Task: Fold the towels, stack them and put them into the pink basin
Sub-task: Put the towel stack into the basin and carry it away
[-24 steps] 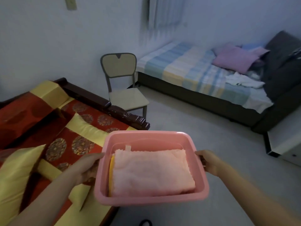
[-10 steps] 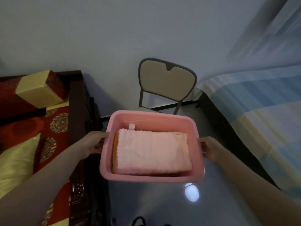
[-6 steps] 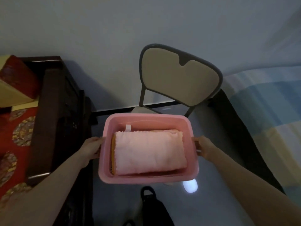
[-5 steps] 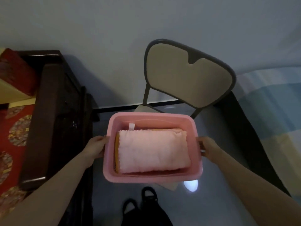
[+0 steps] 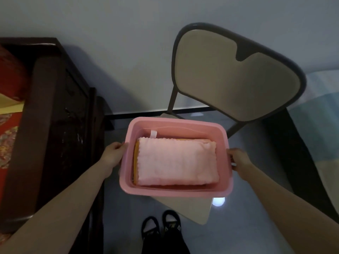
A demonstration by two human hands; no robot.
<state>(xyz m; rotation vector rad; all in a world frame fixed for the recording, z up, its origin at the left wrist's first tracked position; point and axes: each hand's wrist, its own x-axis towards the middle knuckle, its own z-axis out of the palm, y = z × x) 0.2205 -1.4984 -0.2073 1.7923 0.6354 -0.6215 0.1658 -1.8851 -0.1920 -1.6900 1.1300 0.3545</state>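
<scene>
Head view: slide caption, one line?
Left hand and right hand hold the pink basin, pink towel atop yellow towel inside, over the chair seat.

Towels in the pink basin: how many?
2. A folded pink terry towel lies on top in the pink plastic basin; a folded yellow towel sits under it, only edges showing. More may be hidden beneath.
</scene>
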